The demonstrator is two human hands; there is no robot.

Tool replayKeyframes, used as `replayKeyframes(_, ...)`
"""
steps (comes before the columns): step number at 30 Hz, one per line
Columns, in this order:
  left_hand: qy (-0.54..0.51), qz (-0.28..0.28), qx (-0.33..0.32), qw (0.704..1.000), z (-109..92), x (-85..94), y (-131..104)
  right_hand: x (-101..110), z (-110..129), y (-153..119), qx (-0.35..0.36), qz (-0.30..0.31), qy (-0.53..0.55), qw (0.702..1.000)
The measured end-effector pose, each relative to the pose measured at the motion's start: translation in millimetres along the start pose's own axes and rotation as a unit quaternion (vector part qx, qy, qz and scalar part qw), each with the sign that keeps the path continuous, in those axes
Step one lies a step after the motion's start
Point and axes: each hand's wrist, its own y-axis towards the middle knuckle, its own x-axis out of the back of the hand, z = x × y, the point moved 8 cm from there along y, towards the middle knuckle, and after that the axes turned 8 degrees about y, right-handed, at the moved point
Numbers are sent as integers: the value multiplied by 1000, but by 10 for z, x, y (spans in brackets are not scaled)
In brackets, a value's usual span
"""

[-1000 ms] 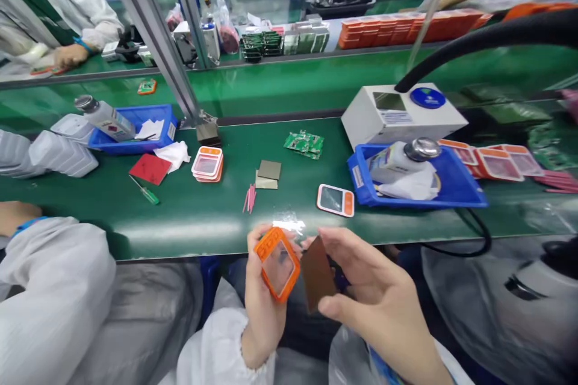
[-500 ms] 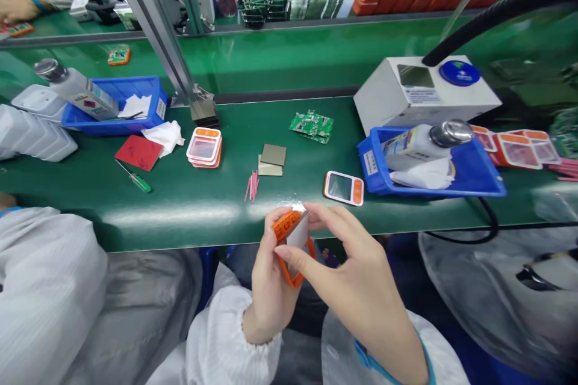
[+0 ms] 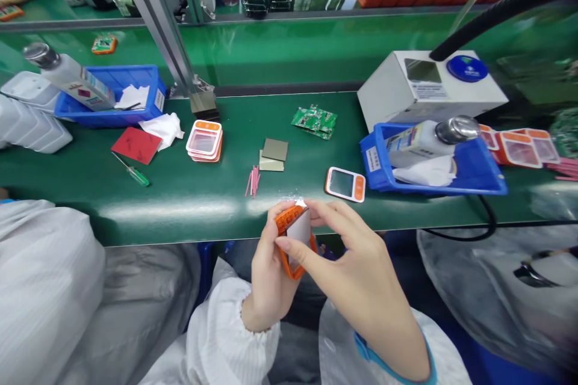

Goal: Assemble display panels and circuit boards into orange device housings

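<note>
In front of the bench's near edge, my left hand (image 3: 270, 271) is wrapped round an orange plastic housing (image 3: 289, 218). A flat panel with a whitish-grey face (image 3: 298, 233) stands tilted in or against that housing. Thumb and fingers of my right hand (image 3: 352, 258) pinch this panel by its edges. How far it sits inside the housing I cannot tell. Just beyond my hands lie a white-and-orange device with a grey screen (image 3: 345, 184), thin pink strips (image 3: 253, 181) and two flat grey panels (image 3: 274, 153).
Farther back are green circuit boards (image 3: 315, 121) and stacked orange-and-white frames (image 3: 205, 141). A blue bin with a bottle (image 3: 433, 188) stands right, another blue bin (image 3: 112, 120) left. A green screwdriver (image 3: 136, 175) lies near a red sheet (image 3: 136, 145). Seated people in white sleeves flank me.
The camera view has shifted slightly. Both hands keep their hold on the housing and panel, and the panel's pale face is turned a little more toward me.
</note>
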Motion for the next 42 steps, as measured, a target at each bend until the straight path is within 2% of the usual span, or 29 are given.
replayKeyframes(9,-23,-21,17,999,52,69,25,-37,-1,-33,18,5,-17,1000)
replayKeyframes(24,-46,-12,40,998,15,40,9,-102,15,-221,77,-7,-65,995)
replayKeyframes(30,-98,-10,124,987,38,31,-10,-71,44,-317,133,-4,-99,986)
replayKeyframes(34,-118,31,180,976,61,-10,-41,85,121,-316,201,-17,-110,973)
replayKeyframes(36,-129,61,197,970,61,-51,-65,131,193,-317,262,5,-99,960)
replayKeyframes(38,-146,84,214,962,65,-96,-97,127,234,-325,309,56,-73,947)
replayKeyframes(40,-163,103,231,954,71,-143,-131,103,235,-333,329,99,-57,937)
replayKeyframes(42,-178,113,242,947,76,-174,-154,83,222,-343,339,112,-60,932)
